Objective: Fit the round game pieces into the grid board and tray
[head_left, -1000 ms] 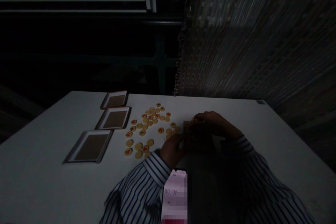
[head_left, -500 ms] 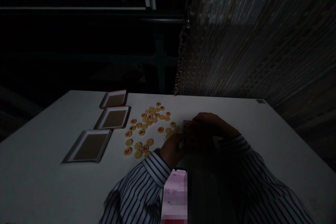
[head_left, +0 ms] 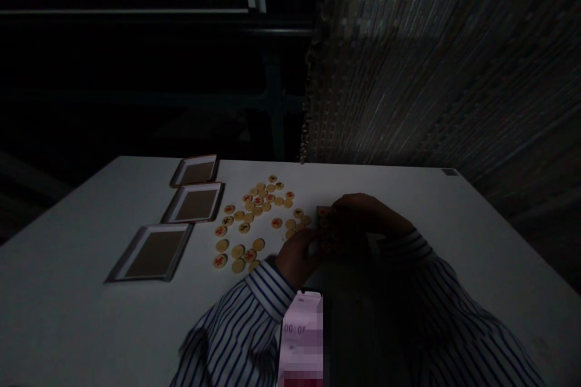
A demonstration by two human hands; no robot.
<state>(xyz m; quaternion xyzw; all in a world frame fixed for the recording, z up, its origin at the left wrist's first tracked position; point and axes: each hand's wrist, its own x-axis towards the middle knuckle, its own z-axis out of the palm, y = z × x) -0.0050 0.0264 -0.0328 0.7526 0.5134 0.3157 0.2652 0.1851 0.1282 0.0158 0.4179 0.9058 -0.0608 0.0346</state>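
A dark box [head_left: 321, 210] holding round xiangqi pieces lies in deep shadow between my hands. My left hand [head_left: 297, 259] is closed on the box's near left side, its thumb and fingers at the edge. Over the box's far right part bends my right hand [head_left: 370, 213], fingers curled down together; whether a piece is in them is too dark to see. Loose wooden xiangqi pieces [head_left: 257, 201], some with red or dark characters and some blank side up, are scattered left of the box. A few pieces [head_left: 290, 224] lie right beside my left hand.
Three shallow open trays [head_left: 181, 231] stand in a row on the left of the white table [head_left: 68, 308]. Below my left wrist a lit phone [head_left: 299, 314] shows a timer. A bead curtain [head_left: 385, 103] hangs behind the table at the right.
The view has shifted very slightly. Both hands stay at the box, with only a small movement of the fingers; the loose pieces lie as before.
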